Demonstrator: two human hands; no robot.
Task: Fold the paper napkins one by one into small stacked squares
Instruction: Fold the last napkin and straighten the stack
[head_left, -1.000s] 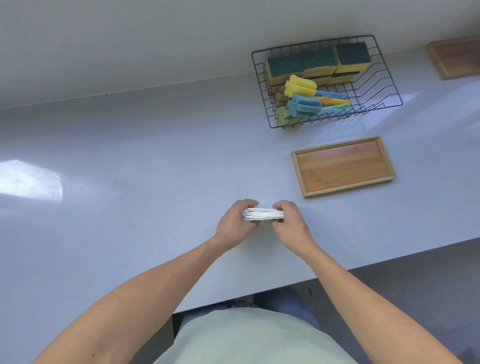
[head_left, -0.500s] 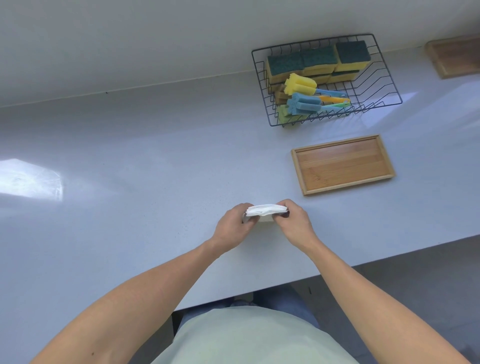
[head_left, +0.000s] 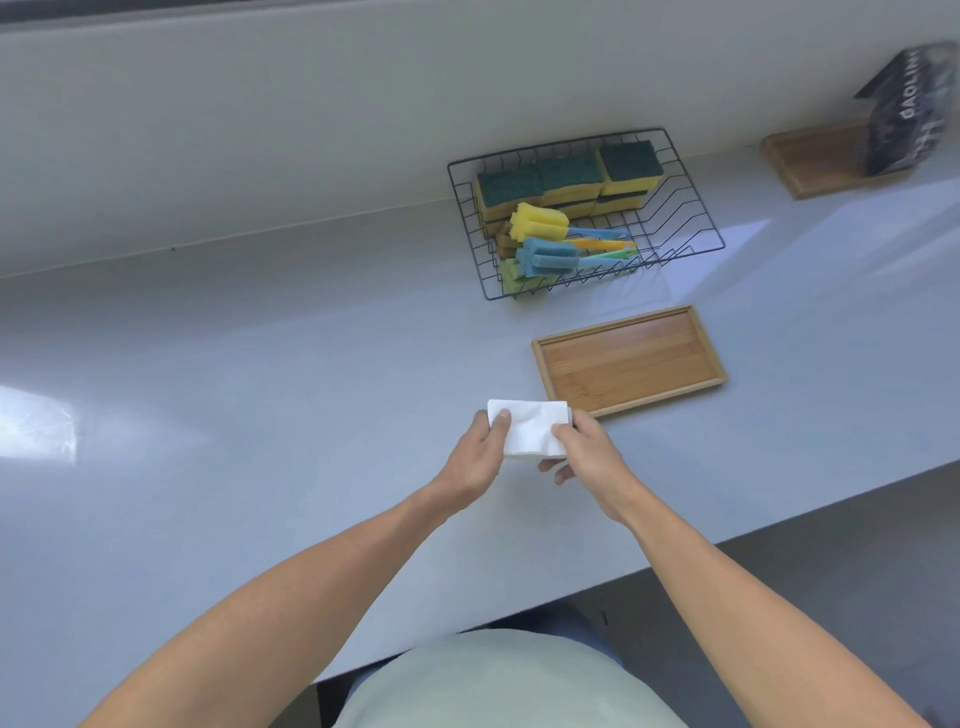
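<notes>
A white stack of paper napkins (head_left: 527, 426) is held above the grey counter (head_left: 260, 415), its flat top face turned toward me. My left hand (head_left: 475, 457) grips its left edge with the thumb laid on top. My right hand (head_left: 584, 452) pinches the right edge, thumb on top and fingers curled beneath. How many napkins the stack holds is hidden.
An empty wooden tray (head_left: 628, 361) lies just right of and behind the hands. A black wire basket (head_left: 691, 218) of sponges and sponge brushes stands behind it by the wall. A second wooden tray (head_left: 815, 161) with a dark package (head_left: 909, 109) sits far right. The counter's front edge runs below my forearms.
The napkin stack has tilted from edge-on to its flat face showing, and both hands have lifted it slightly. The view has shifted, bringing the far-right package into sight.
</notes>
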